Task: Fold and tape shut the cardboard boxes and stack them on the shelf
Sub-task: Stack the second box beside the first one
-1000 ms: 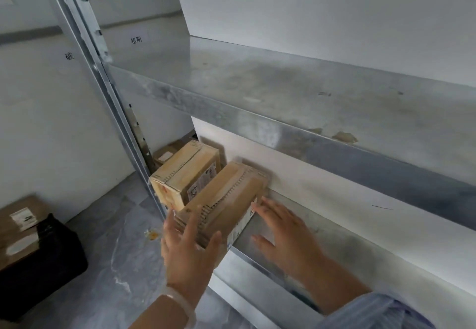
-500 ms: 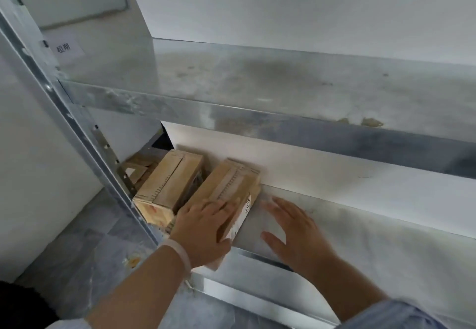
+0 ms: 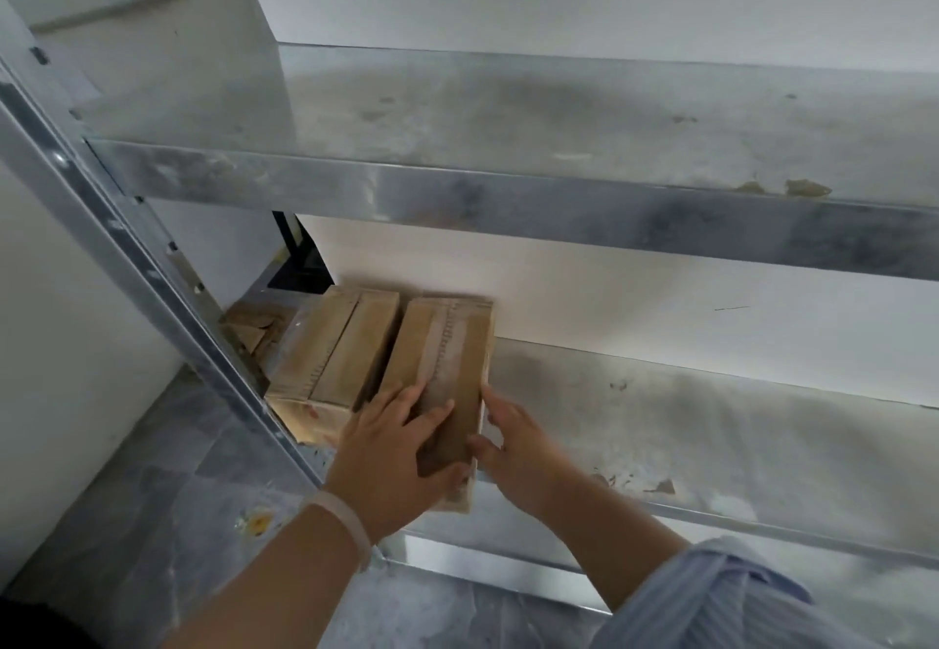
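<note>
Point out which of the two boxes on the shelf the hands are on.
The right box, farther from the post: the left hand rests on its top, the right hand touches its side. The left box is untouched.

Storeroom: bare metal shelving (image 3: 508, 201), boxes (image 3: 350, 343).

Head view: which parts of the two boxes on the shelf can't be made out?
All in the head view:
- Right box, near end: covered by left hand.
- Its right side: screened by right hand.
- Left box, front print: blurred; near corner behind post.
</note>
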The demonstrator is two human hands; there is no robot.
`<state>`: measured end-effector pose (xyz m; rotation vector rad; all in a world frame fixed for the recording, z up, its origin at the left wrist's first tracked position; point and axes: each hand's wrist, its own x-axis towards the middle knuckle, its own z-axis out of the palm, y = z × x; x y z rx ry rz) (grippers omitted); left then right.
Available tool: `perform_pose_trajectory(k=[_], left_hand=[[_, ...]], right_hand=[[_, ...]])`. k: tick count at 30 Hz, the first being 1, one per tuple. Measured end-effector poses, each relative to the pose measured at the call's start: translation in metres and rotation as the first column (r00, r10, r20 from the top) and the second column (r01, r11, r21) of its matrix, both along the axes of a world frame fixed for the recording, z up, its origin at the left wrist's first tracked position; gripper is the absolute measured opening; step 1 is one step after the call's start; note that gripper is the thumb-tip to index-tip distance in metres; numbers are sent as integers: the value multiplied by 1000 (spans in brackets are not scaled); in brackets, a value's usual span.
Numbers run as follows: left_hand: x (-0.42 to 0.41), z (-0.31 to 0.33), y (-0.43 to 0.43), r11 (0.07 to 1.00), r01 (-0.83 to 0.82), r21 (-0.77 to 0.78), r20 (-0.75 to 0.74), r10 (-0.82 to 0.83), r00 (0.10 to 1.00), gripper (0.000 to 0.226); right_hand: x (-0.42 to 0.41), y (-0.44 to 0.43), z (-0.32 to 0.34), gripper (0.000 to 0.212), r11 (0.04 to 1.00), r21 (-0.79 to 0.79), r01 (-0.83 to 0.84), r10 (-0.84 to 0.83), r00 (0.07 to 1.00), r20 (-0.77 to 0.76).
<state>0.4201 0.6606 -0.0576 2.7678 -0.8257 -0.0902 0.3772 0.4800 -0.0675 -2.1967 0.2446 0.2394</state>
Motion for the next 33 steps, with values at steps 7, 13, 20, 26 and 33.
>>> perform_pose_trajectory(k=[7,13,20,26,33], left_hand=[[4,-7,19,995,99,-24,102,-96,990,64],[7,7,4,984,110,-143,150,-88,985,62],[-18,48,-121,895,395,-207,376,-300,877,51],[-87,86,-240,770,595,-231,475,-444,760,48],[-217,95,-384,584,752,-307,492,-579,651,48]], right_hand=[[3,18,-4,67,986,165,36,-41,999,24],[-32,-10,22,56,958,-280,63,-32,993,114],[-121,-102,57,61,731,-531,429,-223,885,408],[-218,-182,96,68,587,-523,618,-365,778,511],[-378,-271,114,70,433,-471,769,-596,636,490]])
